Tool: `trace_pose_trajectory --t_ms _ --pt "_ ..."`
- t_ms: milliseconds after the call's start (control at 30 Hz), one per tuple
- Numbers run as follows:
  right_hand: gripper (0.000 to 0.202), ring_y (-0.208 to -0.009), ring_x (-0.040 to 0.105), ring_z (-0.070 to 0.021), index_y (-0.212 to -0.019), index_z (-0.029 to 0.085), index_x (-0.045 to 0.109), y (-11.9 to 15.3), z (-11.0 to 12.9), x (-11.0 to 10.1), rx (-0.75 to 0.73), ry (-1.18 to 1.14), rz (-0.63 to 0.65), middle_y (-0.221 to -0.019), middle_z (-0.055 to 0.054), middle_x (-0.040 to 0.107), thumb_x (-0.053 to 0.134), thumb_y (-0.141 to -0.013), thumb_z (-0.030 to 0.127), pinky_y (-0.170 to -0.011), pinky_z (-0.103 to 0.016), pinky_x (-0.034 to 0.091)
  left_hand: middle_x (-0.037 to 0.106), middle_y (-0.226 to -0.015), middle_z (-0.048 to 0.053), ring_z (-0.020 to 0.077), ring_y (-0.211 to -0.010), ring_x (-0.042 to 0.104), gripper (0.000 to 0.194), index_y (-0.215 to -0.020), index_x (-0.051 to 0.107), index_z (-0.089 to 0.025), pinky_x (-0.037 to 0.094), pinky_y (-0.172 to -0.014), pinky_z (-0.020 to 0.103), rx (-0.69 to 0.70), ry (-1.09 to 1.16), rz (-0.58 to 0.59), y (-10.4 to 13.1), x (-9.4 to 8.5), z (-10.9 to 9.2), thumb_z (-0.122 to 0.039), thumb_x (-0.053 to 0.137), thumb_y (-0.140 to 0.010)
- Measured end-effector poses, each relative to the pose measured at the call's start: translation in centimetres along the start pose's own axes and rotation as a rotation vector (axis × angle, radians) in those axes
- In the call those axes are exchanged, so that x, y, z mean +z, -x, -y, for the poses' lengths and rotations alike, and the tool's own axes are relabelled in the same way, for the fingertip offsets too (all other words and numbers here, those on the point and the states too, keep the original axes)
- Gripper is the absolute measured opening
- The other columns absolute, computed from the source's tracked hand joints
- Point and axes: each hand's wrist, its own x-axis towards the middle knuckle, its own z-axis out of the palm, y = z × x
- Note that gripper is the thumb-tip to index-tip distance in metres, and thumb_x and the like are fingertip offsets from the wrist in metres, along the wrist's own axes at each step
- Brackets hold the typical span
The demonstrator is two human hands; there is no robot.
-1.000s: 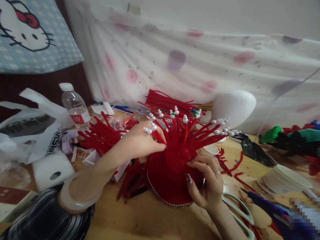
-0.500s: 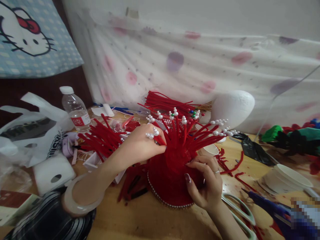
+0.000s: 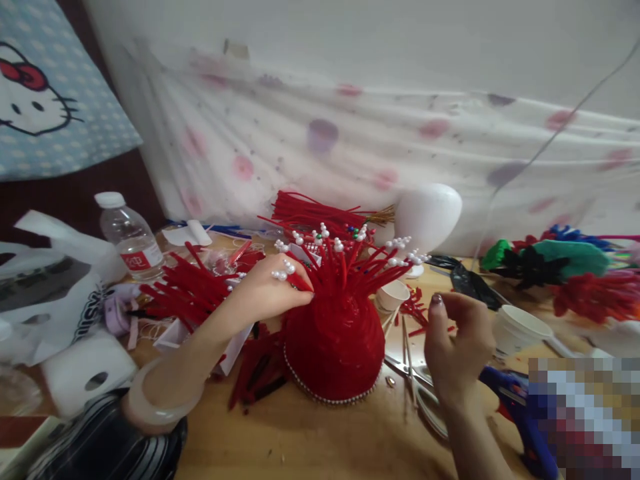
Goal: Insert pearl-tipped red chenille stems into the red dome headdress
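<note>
A red domed headpiece (image 3: pixel 335 353), edged with a row of small pearls, stands on the table. From its top fans a bunch of red pipe cleaner stems, several tipped with white beads (image 3: pixel 400 243). My left hand (image 3: pixel 273 287) pinches a red pipe cleaner stem (image 3: pixel 303 275) at the headpiece's upper left; white beads show over the hand's back. Off to the right, my right hand (image 3: pixel 460 340) hovers apart from the headpiece, thumb raised and fingers loosely bent, with nothing visible in it. Close by that hand are scissors (image 3: pixel 431 412) and a blue glue gun (image 3: pixel 533 427).
Loose red pipe cleaners (image 3: pixel 187 287) stand left of the headpiece, with another bundle (image 3: pixel 315 212) behind. A water bottle (image 3: pixel 131 237), a paper roll (image 3: pixel 87 373), a white foam form (image 3: pixel 430 213), paper cups (image 3: pixel 523 330) and colourful pipe cleaner flowers (image 3: pixel 580 267) surround the work.
My right hand has left the headpiece's side and moved right, over the scissors. My left hand still pinches the stem in the same place. The view has swung a little to the right.
</note>
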Motion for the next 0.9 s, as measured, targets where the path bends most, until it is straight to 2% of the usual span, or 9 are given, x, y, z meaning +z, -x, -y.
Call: trace_pose_trajectory --t_ms 33,67,133,167,233,367,667,800,900 --pt "0.015 -0.063 0.059 -0.0198 -0.084 0.018 0.061 -0.5 -0.7 -0.3 0.132 0.121 0.098 -0.072 -0.005 0.064 0.053 -0.085 0.031 -0.060 -0.032 0.042 0.074 -0.073 0.002 0.0188 -0.075 0.068 0.009 -0.068 0.071 -0.019 0.050 -0.074 0.029 -0.001 0.003 -0.007 -0.1 0.0 0.1 -0.021 0.063 -0.065" --pt "0.018 -0.065 0.061 -0.0215 -0.082 0.018 0.062 -0.8 -1.4 -0.6 0.209 0.239 0.263 -0.073 -0.006 0.065 0.053 -0.084 0.033 -0.060 -0.032 0.041 0.074 -0.073 0.001 0.0184 -0.075 0.067 0.008 -0.067 0.071 -0.019 0.050 -0.074 0.029 -0.001 0.007 -0.007 -0.1 0.0 0.2 -0.021 0.064 -0.064" --pt "0.020 -0.077 0.065 -0.0253 -0.085 0.017 0.063 -0.8 -2.5 -0.8 0.273 0.405 0.587 -0.082 -0.010 0.069 0.050 -0.085 0.033 -0.065 -0.033 0.043 0.074 -0.071 0.001 0.0176 -0.073 0.067 0.008 -0.067 0.071 -0.020 0.050 -0.072 0.028 0.000 0.007 0.006 -0.3 0.0 0.3 -0.021 0.063 -0.064" --pt "0.021 -0.084 0.066 -0.0265 -0.089 0.016 0.062 -0.6 -2.8 -0.8 0.282 0.450 0.702 -0.088 -0.012 0.071 0.049 -0.086 0.032 -0.068 -0.033 0.043 0.074 -0.071 0.000 0.0172 -0.072 0.067 0.008 -0.068 0.071 -0.020 0.050 -0.071 0.028 0.000 0.002 0.010 -0.3 0.0 0.3 -0.021 0.063 -0.065" --pt "0.023 -0.092 0.067 -0.0279 -0.098 0.014 0.059 0.2 -2.9 -0.6 0.272 0.515 0.843 -0.097 -0.015 0.071 0.046 -0.088 0.030 -0.072 -0.034 0.044 0.074 -0.071 0.000 0.0170 -0.072 0.067 0.008 -0.068 0.071 -0.020 0.050 -0.070 0.027 0.000 -0.018 0.015 -0.3 -0.1 0.3 -0.020 0.064 -0.064" --pt "0.026 -0.096 0.067 -0.0323 -0.107 0.008 0.054 1.2 -2.1 -0.6 0.241 0.641 1.015 -0.103 -0.022 0.069 0.043 -0.088 0.022 -0.073 -0.035 0.042 0.073 -0.071 0.002 0.0172 -0.071 0.067 0.007 -0.068 0.070 -0.019 0.049 -0.068 0.027 -0.010 -0.006 0.039 -0.4 -0.2 0.1 -0.020 0.064 -0.065" --pt "0.032 -0.096 0.067 -0.0366 -0.112 0.007 0.055 1.4 -0.8 0.2 0.317 0.628 1.056 -0.101 -0.025 0.069 0.039 -0.087 0.017 -0.074 -0.041 0.044 0.072 -0.068 0.001 0.0169 -0.071 0.067 0.005 -0.065 0.070 -0.019 0.050 -0.069 0.025 0.029 0.052 0.019 -0.6 -0.2 0.3 -0.020 0.065 -0.064" --pt "0.034 -0.097 0.068 -0.0297 -0.111 0.006 0.059 1.3 -0.9 -0.7 0.320 0.529 1.007 -0.103 -0.022 0.070 0.037 -0.086 0.014 -0.078 -0.037 0.047 0.072 -0.071 0.000 0.0160 -0.072 0.067 0.003 -0.064 0.068 -0.019 0.050 -0.071 0.025 0.068 0.045 0.005 -0.7 -0.1 0.7 -0.021 0.065 -0.064" --pt "0.038 -0.077 0.070 -0.0212 -0.105 0.011 0.065 1.0 -1.3 -2.6 0.378 0.290 0.976 -0.089 -0.012 0.074 0.033 -0.087 0.018 -0.067 -0.031 0.052 0.072 -0.072 -0.001 0.0159 -0.074 0.067 0.002 -0.064 0.066 -0.020 0.050 -0.071 0.025 0.064 0.038 0.013 -0.7 -0.1 0.8 -0.022 0.065 -0.065"
